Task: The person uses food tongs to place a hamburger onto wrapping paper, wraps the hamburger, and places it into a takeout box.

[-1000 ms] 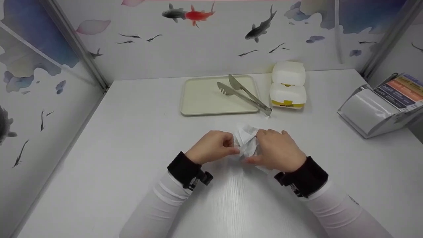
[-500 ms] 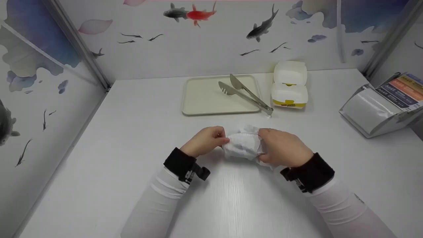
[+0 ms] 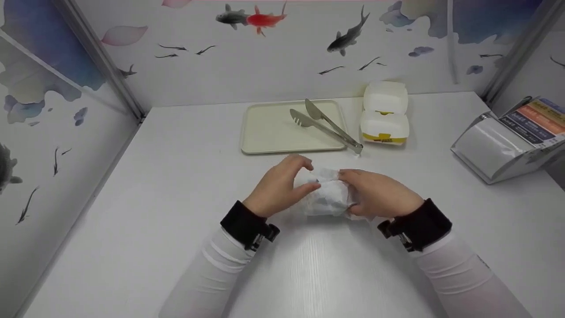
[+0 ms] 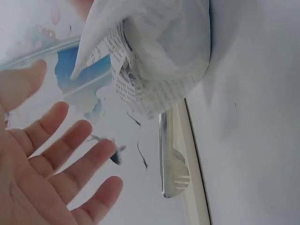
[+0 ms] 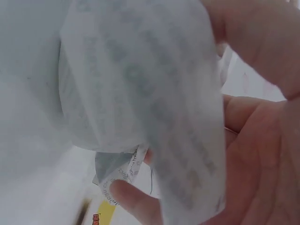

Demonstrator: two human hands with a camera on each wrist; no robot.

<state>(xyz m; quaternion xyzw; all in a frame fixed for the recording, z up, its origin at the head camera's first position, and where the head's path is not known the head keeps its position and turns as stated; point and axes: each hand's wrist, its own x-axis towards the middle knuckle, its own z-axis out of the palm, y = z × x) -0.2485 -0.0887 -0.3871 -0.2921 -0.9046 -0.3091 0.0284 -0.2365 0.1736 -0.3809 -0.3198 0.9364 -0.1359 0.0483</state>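
Observation:
A rounded bundle wrapped in white printed paper (image 3: 331,198) sits on the table between both hands. My right hand (image 3: 382,192) grips its right end, the thumb on the near side and the fingers reaching over the far side. A loose flap of paper (image 5: 187,154) hangs in front of the palm in the right wrist view. At the left end, my left hand (image 3: 278,187) has its thumb and fingers spread apart. The left wrist view shows those fingers (image 4: 77,159) clear of the paper, beside its folded, printed end (image 4: 140,89). The wrapping hides what is inside.
Behind the hands lies a cream tray (image 3: 269,132) with metal tongs (image 3: 329,130) resting across its right side. An opened yellow-and-white burger box (image 3: 385,119) stands to its right. A silver holder with colourful packets (image 3: 507,141) is at the right edge.
The upright folded paper has come down around a rounder bundle. My left hand, pinching its left end half a second ago, has let go and spread its fingers. The right hand keeps its grip.

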